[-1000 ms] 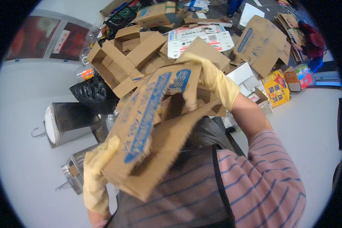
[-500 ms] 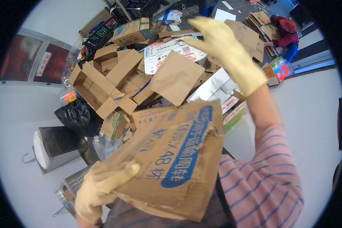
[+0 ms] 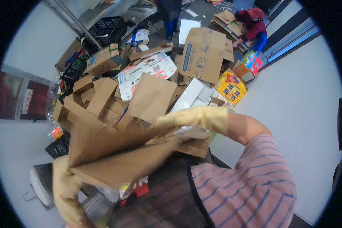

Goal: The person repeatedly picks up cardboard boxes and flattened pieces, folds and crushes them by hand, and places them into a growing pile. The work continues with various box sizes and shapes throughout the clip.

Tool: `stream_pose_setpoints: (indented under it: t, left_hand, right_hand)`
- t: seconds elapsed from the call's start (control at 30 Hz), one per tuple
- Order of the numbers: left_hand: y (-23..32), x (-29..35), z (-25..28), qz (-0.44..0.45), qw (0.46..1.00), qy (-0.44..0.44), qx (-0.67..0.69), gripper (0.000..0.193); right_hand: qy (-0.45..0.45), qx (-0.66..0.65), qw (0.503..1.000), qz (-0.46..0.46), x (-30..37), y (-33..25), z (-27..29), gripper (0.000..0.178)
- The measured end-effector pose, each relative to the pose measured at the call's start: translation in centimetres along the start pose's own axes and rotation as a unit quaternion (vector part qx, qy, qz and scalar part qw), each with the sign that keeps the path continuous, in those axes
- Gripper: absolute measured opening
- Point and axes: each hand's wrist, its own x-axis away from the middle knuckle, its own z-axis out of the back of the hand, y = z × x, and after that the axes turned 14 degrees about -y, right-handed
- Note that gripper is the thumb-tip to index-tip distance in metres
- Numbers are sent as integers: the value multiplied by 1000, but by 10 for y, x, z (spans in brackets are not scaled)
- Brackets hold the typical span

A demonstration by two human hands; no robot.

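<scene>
In front of my body a brown cardboard box, partly flattened and smeared by motion, hangs between my two hands. My left hand, in a pale yellow rubber glove, grips its left end; the fingertips are hidden behind the cardboard. At the upper right edge my right hand, gloved the same way, is closed on the board. Just beyond lie a plain brown cardboard sheet, a white foam-like box and an opened brown carton, all part of a pile.
A white printed board, a large flat carton and a yellow carton lie farther back. Black crates stand far left. A co-worker crouches over stacked cardboard far right; another person stands behind the pile. A white wall runs along the right.
My right hand has come down from above the pile onto the cardboard box. The box has turned and folded, its blue-printed face no longer showing. The view has shifted, showing more on the right.
</scene>
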Motion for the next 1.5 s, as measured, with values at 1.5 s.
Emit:
stream_pose_setpoints:
  t: [1.5]
  left_hand:
    - [-94, -104, -136, 179, 911, -44, 368, 53]
  right_hand:
    - [624, -24, 766, 156, 267, -61, 205, 61]
